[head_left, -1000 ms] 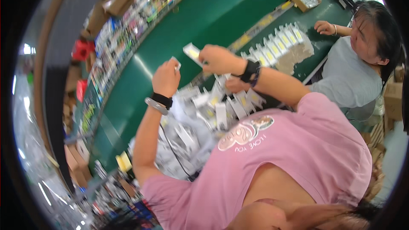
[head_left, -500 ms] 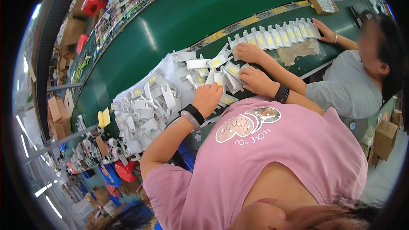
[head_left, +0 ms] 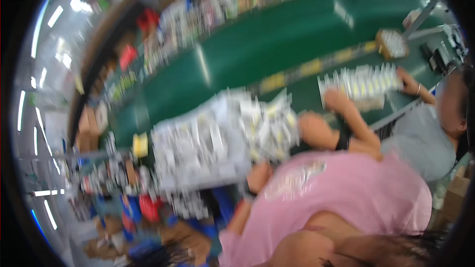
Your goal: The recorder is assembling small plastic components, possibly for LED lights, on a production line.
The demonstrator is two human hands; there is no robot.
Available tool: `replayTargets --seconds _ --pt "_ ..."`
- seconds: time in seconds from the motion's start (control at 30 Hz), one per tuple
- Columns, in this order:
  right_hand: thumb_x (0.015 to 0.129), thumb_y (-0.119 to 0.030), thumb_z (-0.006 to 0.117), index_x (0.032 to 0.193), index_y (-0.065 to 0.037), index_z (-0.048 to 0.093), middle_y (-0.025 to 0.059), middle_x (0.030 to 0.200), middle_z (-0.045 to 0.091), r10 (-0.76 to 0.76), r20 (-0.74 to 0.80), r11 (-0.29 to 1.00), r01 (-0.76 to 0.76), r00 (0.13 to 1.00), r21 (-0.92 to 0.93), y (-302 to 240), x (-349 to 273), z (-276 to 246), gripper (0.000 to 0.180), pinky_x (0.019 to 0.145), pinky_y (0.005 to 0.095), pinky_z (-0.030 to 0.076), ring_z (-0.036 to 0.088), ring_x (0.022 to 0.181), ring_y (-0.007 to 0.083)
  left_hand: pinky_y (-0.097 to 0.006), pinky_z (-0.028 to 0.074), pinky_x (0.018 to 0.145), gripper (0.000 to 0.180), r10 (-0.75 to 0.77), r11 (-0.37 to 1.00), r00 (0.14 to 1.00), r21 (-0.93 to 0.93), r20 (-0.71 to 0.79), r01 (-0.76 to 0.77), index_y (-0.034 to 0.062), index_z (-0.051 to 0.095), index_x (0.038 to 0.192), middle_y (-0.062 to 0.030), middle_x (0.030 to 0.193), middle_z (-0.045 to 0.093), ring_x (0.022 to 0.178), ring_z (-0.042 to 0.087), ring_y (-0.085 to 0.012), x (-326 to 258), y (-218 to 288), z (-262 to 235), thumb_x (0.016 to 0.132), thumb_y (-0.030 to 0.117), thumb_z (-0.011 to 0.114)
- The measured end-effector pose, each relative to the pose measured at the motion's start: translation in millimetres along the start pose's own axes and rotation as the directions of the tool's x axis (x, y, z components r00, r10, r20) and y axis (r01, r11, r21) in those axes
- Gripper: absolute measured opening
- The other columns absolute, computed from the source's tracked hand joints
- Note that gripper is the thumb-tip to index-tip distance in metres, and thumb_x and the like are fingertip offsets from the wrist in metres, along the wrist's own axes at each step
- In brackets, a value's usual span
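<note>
Motion blur smears both of my hands. My left hand (head_left: 260, 177) is low at the near table edge, below the loose pile of white plastic parts (head_left: 272, 123); its fingers cannot be made out. At the right side of that pile is my right hand (head_left: 316, 129), a black band on its wrist, with its fingers also blurred. Yellow patches show on some of the parts. A larger heap of white parts (head_left: 198, 143) lies on a white sheet to the left.
A co-worker at the right has one hand (head_left: 336, 98) near my right hand and another hand (head_left: 407, 81) at the far end of a row of white parts (head_left: 366, 81). A small box (head_left: 392, 43) stands behind that row. Beyond stretches a green surface (head_left: 237, 66).
The whole view has swung, shifting the table down and rightward in the picture. My left hand has drawn off the pile toward my body. My right hand remains by the pile's right side.
</note>
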State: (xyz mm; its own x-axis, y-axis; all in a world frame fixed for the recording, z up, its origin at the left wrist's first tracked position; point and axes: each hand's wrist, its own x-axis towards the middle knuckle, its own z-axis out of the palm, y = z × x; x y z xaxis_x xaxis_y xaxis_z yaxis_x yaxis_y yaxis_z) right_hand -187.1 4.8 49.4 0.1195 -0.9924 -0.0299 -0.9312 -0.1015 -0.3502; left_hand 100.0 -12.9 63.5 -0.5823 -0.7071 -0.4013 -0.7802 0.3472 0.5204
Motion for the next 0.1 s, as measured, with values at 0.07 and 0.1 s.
replayTargets --seconds 0.07,0.1 --pt "0.069 -0.019 0.059 0.083 -0.006 0.06 0.0149 0.084 0.058 0.016 -0.053 1.0 -0.016 0.998 0.008 2 8 -7 0.019 0.068 0.0421 0.047 0.057 0.079 0.0312 -0.047 0.044 0.059 0.029 0.26 0.953 0.913 -0.232 0.313 -0.192 0.0083 0.061 0.086 -0.0208 0.073 0.06 0.066 0.059 -0.0357 21 -31 18 0.076 0.036 0.063" --pt "0.071 -0.021 0.063 0.093 -0.007 0.06 0.0133 0.091 0.058 -0.021 -0.001 0.999 0.021 1.0 0.047 -10 1 -12 0.027 0.07 0.0405 0.048 0.057 0.085 0.0303 -0.047 0.044 0.059 0.029 0.296 0.948 0.913 -0.203 0.281 -0.245 0.0083 0.061 0.086 -0.0208 0.073 0.06 0.066 0.059 -0.0357 43 -33 4 0.076 0.036 0.063"
